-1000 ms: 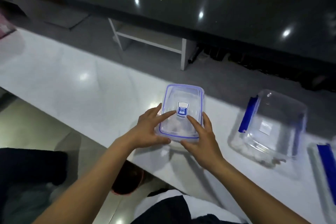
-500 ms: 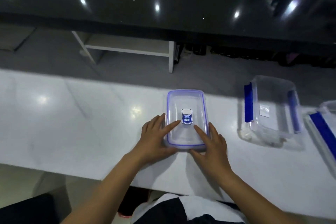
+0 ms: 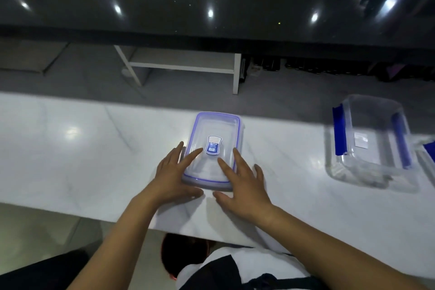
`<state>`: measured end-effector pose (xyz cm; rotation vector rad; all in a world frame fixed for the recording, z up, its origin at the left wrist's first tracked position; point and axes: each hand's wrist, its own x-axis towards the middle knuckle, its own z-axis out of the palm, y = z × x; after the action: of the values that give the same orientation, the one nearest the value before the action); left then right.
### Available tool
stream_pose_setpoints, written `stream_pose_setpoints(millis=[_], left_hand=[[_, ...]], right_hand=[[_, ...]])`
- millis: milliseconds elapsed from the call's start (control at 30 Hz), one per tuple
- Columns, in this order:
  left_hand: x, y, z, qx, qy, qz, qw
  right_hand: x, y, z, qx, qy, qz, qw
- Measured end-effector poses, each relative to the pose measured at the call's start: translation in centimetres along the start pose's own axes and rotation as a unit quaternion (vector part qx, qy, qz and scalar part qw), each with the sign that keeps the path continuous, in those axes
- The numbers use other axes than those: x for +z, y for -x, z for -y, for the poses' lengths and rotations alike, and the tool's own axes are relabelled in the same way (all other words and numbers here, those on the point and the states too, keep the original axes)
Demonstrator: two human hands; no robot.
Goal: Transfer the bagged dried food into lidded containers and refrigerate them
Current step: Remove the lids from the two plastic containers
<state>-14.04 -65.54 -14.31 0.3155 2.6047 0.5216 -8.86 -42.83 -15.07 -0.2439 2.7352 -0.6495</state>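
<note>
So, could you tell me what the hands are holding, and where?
Nothing is gripped: left hand and right hand rest straight fingers on the lidded container, near end.

You have a clear rectangular container (image 3: 215,148) lying flat on the white counter (image 3: 70,153), its blue-rimmed lid (image 3: 216,129) on and a blue label at the centre. Contents are too faint to tell.

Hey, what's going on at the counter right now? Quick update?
Left hand and right hand open, fingers flat on the lidded container. It sits on the white counter. Larger open container off to the right, nothing in the way.
</note>
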Motion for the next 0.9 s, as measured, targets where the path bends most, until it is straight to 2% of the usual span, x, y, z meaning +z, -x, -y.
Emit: stream_pose_setpoints(millis=[167, 267, 367, 500, 600, 733, 833, 900], left_hand=[[-0.5, 0.6, -1.2, -0.007, 0.018, -0.033, 0.999], [0.2, 0.8, -4.3, 0.034, 0.069, -0.09, 0.993], [2.2, 0.6, -9.3, 0.083, 0.138, -0.114, 0.98], [4.8, -0.4, -17.2, 0.164, 0.147, -0.043, 0.975], [5.8, -2.0, -23.4, 0.192, 0.118, 0.008, 0.974], [6.8, -4.8, -31.9, 0.213, 0.027, -0.012, 0.977], [7.5, -7.2, -38.3, 0.207, -0.027, -0.038, 0.977], [8.3, -9.3, -41.9, 0.183, -0.066, -0.059, 0.979]], right_hand=[[-1.3, 1.0, -1.0, 0.016, -0.044, 0.009, 0.999], [-3.9, 3.4, -3.8, 0.085, -0.062, 0.017, 0.994], [-7.2, 7.7, -7.7, 0.163, -0.149, -0.034, 0.975], [-11.1, 15.0, -12.8, 0.245, -0.265, -0.159, 0.919], [-14.0, 20.0, -16.8, 0.309, -0.302, -0.202, 0.879], [-17.9, 25.3, -22.2, 0.331, -0.259, -0.245, 0.874], [-20.4, 27.0, -26.9, 0.302, -0.151, -0.262, 0.904], [-21.6, 27.1, -30.2, 0.271, -0.091, -0.244, 0.927]])
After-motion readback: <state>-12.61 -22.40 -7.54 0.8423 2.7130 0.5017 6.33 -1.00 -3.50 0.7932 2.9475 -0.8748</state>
